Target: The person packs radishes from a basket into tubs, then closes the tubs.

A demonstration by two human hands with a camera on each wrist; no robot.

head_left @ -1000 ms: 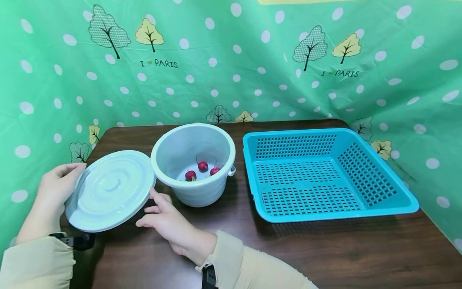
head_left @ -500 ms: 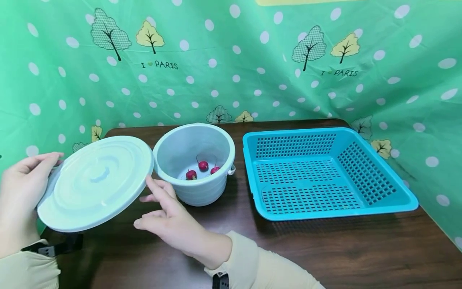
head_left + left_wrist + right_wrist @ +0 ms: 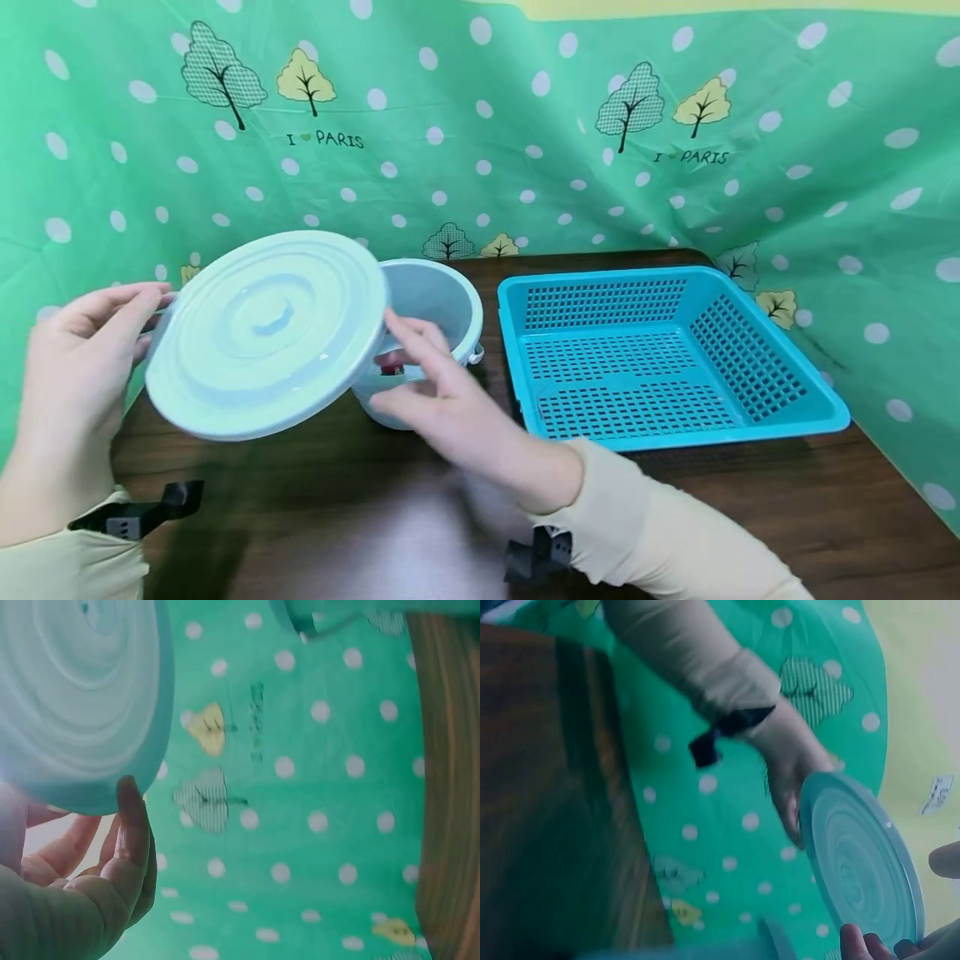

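Note:
A round pale blue lid [image 3: 270,325] is held up off the table, tilted, overlapping the left part of a pale blue bucket [image 3: 438,292] in the head view. My left hand [image 3: 97,350] pinches the lid's left edge between thumb and fingers; the left wrist view shows this hand [image 3: 97,892] at the lid's rim [image 3: 142,765]. My right hand [image 3: 457,400] touches the right edge with its fingertips, its thumb apart; in the right wrist view its fingers [image 3: 855,943] lie against the lid [image 3: 859,862]. Inside the bucket one red cherry [image 3: 392,368] shows partly; the lid and right hand hide the rest.
A blue perforated basket [image 3: 517,333] stands on the dark wooden table [image 3: 315,517], right of the bucket. Behind the table hangs a green dotted cloth [image 3: 487,150] printed with trees. The bucket's handle joint [image 3: 476,355] sticks out on its right side.
Both hands have lifted the lid; it first moved left, then right and up, and now covers part of the bucket. Bucket and basket stay in place.

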